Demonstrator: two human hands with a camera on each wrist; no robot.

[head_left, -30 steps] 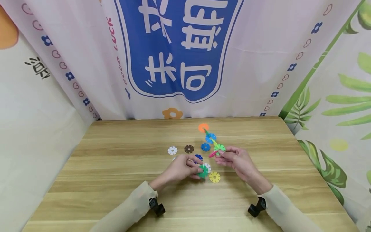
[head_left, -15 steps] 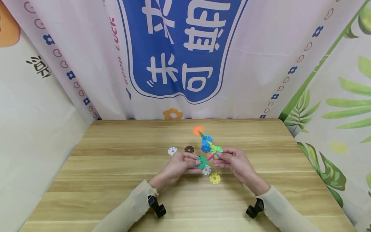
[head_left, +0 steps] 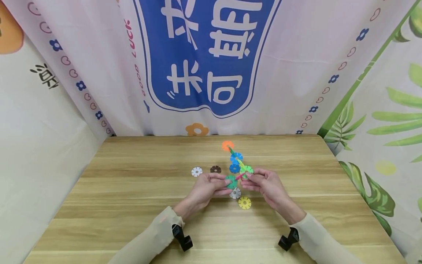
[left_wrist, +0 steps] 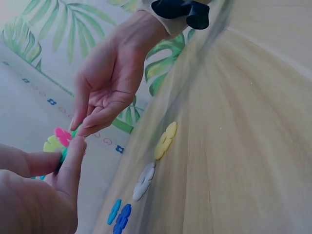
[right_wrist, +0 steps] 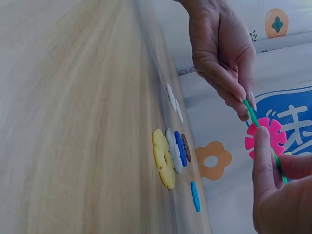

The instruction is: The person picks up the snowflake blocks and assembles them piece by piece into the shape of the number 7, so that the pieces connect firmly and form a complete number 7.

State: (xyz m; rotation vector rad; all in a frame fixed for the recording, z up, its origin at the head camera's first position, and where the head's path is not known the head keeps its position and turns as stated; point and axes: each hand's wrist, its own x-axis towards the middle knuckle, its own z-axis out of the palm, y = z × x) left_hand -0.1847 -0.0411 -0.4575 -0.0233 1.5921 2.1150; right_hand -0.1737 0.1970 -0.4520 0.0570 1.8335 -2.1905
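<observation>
My left hand (head_left: 206,187) pinches a dark green notched disc (head_left: 231,182) between thumb and fingers. With its thumb and fingers, my right hand (head_left: 268,183) pinches the light green disc (head_left: 246,170) of a linked chain. That chain runs back through a yellow disc (head_left: 241,163), a blue disc (head_left: 236,158) and a green disc to an orange disc (head_left: 227,146). A pink disc (right_wrist: 265,139) sits between the two hands, joined to the light green one. Its edge meets the dark green disc; how deep the slots engage cannot be told.
Loose discs lie on the wooden table (head_left: 132,205): white (head_left: 196,171), brown (head_left: 215,169), blue (head_left: 234,168), grey-white (head_left: 235,193) and yellow (head_left: 244,202). A dark blue disc (right_wrist: 181,148) shows in the right wrist view. A printed curtain (head_left: 280,91) hangs behind the table.
My left hand has lifted the dark green disc from beside the grey-white disc and brought it up to the pink disc. My right hand has shifted slightly left with the chain.
</observation>
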